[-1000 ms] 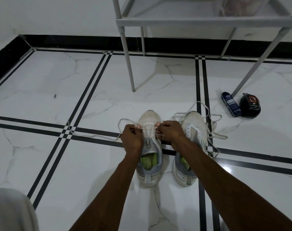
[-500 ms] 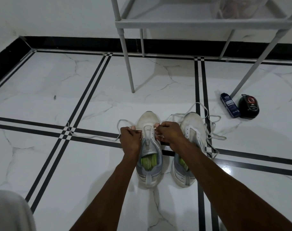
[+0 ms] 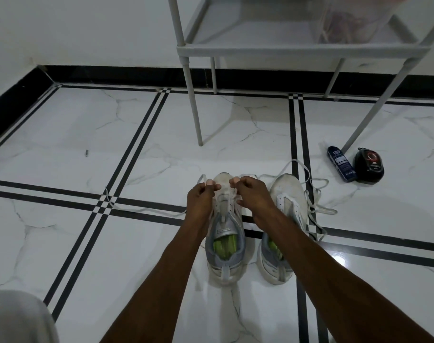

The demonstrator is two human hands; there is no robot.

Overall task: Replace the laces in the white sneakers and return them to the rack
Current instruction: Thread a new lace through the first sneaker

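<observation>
Two white sneakers with grey heels and green insoles stand side by side on the marble floor. Over the toe end of the left sneaker (image 3: 225, 246), my left hand (image 3: 201, 198) and my right hand (image 3: 252, 193) each pinch a stretch of its white lace (image 3: 146, 210). That lace trails left across the black floor stripes. The right sneaker (image 3: 286, 201) stands untouched, with its own lace (image 3: 320, 209) lying in loose loops beside it. The grey rack (image 3: 302, 48) stands beyond the shoes.
A blue spray can (image 3: 341, 163) and a black round case with a red top (image 3: 369, 165) lie on the floor by the rack's right leg. A clear container (image 3: 347, 23) sits on the rack shelf. A grey-clothed knee (image 3: 15, 318) fills the bottom left corner.
Both hands have shifted forward toward the toe of the left sneaker and sit closer together. The view has tilted slightly. The right sneaker has not moved.
</observation>
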